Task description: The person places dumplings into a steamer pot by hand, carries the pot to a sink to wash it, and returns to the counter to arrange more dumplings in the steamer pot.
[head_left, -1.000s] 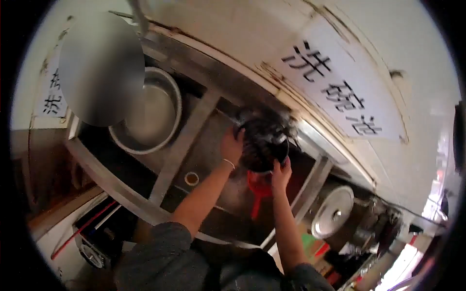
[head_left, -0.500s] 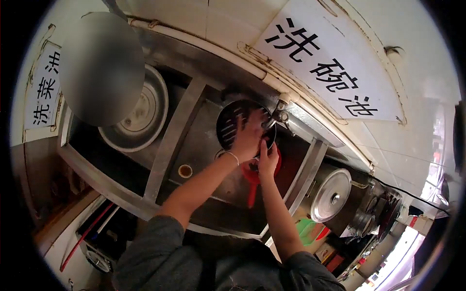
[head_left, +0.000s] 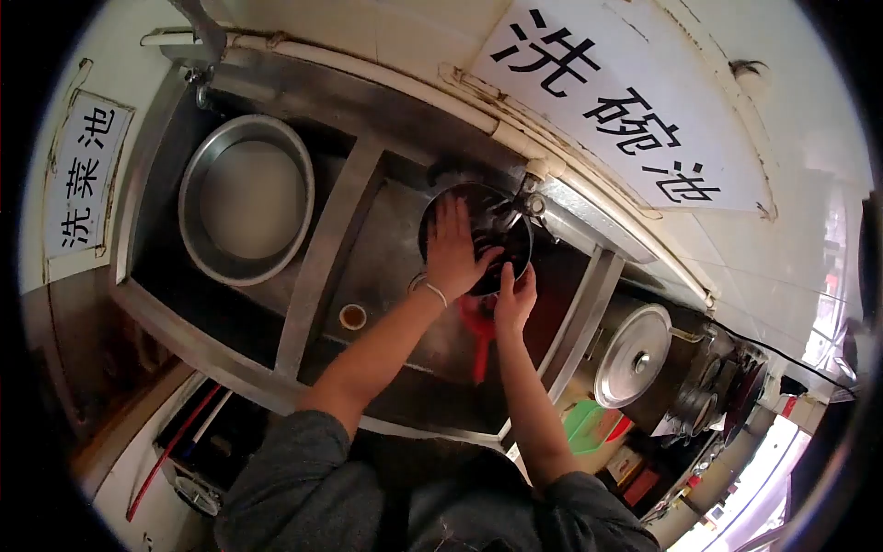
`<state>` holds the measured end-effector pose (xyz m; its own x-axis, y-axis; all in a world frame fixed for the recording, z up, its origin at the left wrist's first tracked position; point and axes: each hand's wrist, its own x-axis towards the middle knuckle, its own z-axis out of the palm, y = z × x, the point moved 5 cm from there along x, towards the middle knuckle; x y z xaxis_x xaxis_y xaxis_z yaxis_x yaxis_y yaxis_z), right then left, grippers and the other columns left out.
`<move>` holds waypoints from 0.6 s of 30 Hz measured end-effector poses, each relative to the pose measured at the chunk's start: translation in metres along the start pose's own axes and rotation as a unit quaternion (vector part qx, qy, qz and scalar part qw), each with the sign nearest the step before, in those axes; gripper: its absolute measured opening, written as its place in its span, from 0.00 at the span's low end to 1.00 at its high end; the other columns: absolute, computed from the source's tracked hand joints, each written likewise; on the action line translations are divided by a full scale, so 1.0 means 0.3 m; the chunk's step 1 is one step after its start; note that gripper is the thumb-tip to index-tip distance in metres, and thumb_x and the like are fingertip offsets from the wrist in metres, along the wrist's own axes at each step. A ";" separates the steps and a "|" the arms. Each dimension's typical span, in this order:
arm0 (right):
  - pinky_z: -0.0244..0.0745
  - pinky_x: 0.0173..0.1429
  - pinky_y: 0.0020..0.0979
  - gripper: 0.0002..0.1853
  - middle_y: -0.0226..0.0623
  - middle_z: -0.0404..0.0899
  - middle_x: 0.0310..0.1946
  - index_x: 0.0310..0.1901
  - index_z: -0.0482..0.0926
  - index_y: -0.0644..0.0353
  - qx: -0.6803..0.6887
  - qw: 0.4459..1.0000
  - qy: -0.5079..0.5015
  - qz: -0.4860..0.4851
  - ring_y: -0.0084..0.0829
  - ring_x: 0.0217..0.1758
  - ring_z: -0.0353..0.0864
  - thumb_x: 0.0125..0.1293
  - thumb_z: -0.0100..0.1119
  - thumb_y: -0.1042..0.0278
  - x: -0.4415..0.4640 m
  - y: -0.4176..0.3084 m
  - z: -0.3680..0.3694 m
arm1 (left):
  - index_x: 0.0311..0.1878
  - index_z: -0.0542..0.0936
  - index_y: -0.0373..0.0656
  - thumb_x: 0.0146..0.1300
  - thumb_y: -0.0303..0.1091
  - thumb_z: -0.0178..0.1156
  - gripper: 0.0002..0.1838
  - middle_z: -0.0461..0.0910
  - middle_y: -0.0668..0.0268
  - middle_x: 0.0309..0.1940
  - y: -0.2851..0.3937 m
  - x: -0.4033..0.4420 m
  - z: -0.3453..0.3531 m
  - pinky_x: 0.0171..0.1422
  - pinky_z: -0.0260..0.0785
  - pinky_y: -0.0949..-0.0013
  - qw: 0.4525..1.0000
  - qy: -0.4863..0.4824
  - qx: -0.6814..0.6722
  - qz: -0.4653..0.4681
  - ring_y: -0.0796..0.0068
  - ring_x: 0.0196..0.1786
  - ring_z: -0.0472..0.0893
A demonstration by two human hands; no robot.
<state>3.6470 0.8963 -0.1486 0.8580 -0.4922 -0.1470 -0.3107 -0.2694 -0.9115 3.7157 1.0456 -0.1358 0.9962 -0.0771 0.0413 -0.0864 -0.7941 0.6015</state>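
A dark round pan point(head_left: 429, 225) is under the tap point(head_left: 532, 204) in the right-hand sink basin point(head_left: 391, 221). My left hand point(head_left: 454, 250) lies flat over the inside of the pan, fingers stretched out and thumb apart. With my right hand point(head_left: 516, 296) I grip the pan's near right rim, the thumb on the edge and the other fingers partly hidden. Below the pan a red ladle-like item point(head_left: 481, 345) rests in the basin, its upper part covered by the pan and in shadow.
A large metal bowl point(head_left: 195, 207) sits in the left basin, beyond the metal divider point(head_left: 326, 248). The drain point(head_left: 352, 317) is left of my forearm. At the right are a lidded pot point(head_left: 633, 357) and a green basket point(head_left: 589, 427). Signs hang on the wall.
The pan went from being tilted and blurred in both hands to lying under the tap. My left hand has moved from the rim to the pan's inside. The view has shifted, uncovering the left bowl.
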 end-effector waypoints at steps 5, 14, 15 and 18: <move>0.71 0.45 0.23 0.21 0.32 0.80 0.39 0.56 0.72 0.68 -0.024 0.999 0.006 -0.030 0.20 0.41 0.76 0.68 0.59 0.63 0.015 -0.004 -0.010 | 0.68 0.56 0.24 0.59 0.56 0.58 0.47 0.52 0.30 0.67 0.004 -0.130 0.016 0.74 0.48 0.49 0.999 -0.045 0.011 -0.024 0.44 0.71 0.58; 0.76 0.40 0.30 0.26 0.39 0.81 0.39 0.59 0.71 0.68 -0.025 0.997 -0.053 0.057 0.31 0.38 0.82 0.67 0.60 0.57 0.060 -0.005 -0.029 | 0.60 0.69 0.33 0.64 0.43 0.54 0.27 0.65 0.43 0.63 0.113 -0.147 -0.106 0.71 0.52 0.47 0.890 -0.394 -0.223 -0.063 0.43 0.63 0.67; 0.76 0.34 0.27 0.26 0.36 0.80 0.36 0.59 0.70 0.67 -0.049 0.994 -0.067 0.076 0.28 0.33 0.82 0.67 0.59 0.57 0.057 -0.012 -0.023 | 0.60 0.69 0.33 0.64 0.43 0.54 0.27 0.65 0.43 0.63 0.083 -0.130 -0.054 0.71 0.52 0.47 0.890 -0.393 -0.223 -0.063 0.43 0.63 0.67; 0.72 0.23 0.25 0.27 0.34 0.77 0.31 0.62 0.67 0.66 0.084 0.984 -0.091 0.131 0.21 0.25 0.78 0.68 0.58 0.57 0.013 -0.093 0.024 | 0.64 0.66 0.35 0.64 0.45 0.54 0.30 0.59 0.44 0.68 0.031 -0.010 -0.043 0.73 0.47 0.44 0.997 0.029 -0.041 0.063 0.45 0.69 0.60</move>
<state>3.6619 0.9079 -0.1265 0.8211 -0.3659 -0.4381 -0.4725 -0.0053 -0.8813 3.7120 1.0462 -0.1201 0.9767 -0.1373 0.1649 -0.2124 -0.7279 0.6519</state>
